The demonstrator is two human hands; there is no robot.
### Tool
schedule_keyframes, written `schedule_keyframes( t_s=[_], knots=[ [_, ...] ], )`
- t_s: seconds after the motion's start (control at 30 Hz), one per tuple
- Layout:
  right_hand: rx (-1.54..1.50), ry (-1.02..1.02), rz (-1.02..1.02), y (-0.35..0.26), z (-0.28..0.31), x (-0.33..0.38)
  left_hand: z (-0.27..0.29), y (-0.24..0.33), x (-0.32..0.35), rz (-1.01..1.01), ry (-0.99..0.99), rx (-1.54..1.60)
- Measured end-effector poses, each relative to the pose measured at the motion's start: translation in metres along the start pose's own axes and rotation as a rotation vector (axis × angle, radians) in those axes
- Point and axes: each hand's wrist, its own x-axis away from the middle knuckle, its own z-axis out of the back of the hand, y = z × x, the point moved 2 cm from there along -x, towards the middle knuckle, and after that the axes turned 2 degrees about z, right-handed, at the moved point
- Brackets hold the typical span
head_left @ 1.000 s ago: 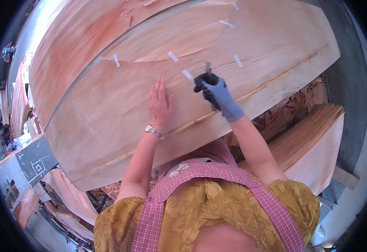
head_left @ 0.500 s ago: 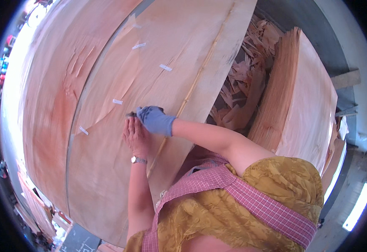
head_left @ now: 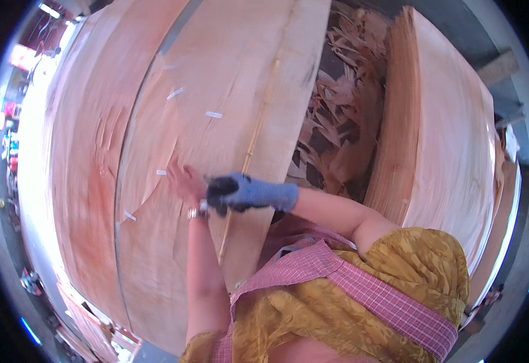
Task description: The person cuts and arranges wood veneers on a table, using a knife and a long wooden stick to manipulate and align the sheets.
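Observation:
My bare left hand (head_left: 186, 183), with a wristwatch (head_left: 198, 213), is over a large pale wood veneer sheet (head_left: 161, 260), its fingers stretched and slightly apart. Just right of it, my right hand (head_left: 231, 192) wears a blue knitted glove with dark palm and fingers. Those fingers are closed; a small dark tip shows at them, but what they hold is hidden. Short white tape strips (head_left: 214, 115) are stuck along cracks in the sheet, one beside my left fingertips. A thin bamboo stick (head_left: 250, 151) runs lengthwise over the sheet, passing near my right hand.
On the left lies another reddish veneer sheet (head_left: 86, 175), with a dark gap between the two. Right of my work are torn veneer scraps (head_left: 337, 115) and a tall stack of veneer (head_left: 449, 145). A wood block (head_left: 498, 68) juts out at the far right.
My hands have parted from the spot where they met on the sheet. The gloved right hand has drawn back toward my left wrist, and the view has shifted.

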Motion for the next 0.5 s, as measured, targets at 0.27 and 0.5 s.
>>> schedule_keyframes(
  t_s=[0.27,0.5],
  knots=[
    [0.505,0.605,0.39,0.001,0.031,0.098,-0.096,0.164,0.012,-0.56,-0.233,0.038],
    [0.505,1.364,0.549,0.113,0.336,0.108,-0.158,0.252,0.036,-0.661,-0.554,-0.153]
  ],
)
